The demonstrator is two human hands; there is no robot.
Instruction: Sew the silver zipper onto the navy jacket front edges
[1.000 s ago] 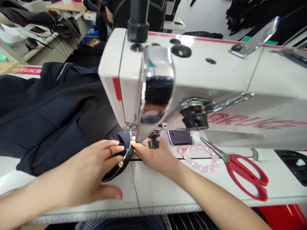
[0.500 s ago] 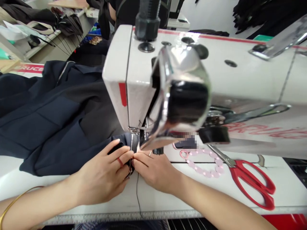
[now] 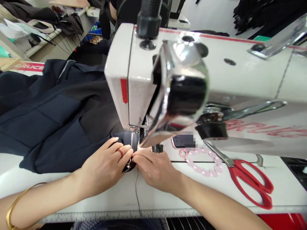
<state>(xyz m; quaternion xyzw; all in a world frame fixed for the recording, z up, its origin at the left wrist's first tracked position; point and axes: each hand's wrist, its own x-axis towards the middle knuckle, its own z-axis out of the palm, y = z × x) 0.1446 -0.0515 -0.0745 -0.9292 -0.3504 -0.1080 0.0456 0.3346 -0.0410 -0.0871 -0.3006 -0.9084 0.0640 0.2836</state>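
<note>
A dark navy garment (image 3: 57, 108) lies across the sewing machine (image 3: 120, 68) bed, with a metal-toothed zipper (image 3: 131, 140) running under the needle area. My left hand (image 3: 105, 164) is closed on the zipper and the cloth beside it, just in front of the presser foot. From the other side my right hand (image 3: 155, 169) pinches the zipper tape's edge, its fingertips meeting those of the left. Below the fingers, the zipper's lower end curls with its slider (image 3: 129, 164) showing. The chrome guard partly covers the needle and foot.
Red-handled scissors (image 3: 251, 182) lie at the right, with a pink beaded strap (image 3: 203, 172) and a phone (image 3: 183, 141) nearby. A ruler strip (image 3: 100, 213) edges the table. A loose dark thread (image 3: 137, 191) hangs forward. A person in black (image 3: 129, 12) is behind the machine.
Both hands stay on the zipper. The left fingers have curled in slightly, and the zipper's lower end and slider show more clearly. The view has shifted a little.
</note>
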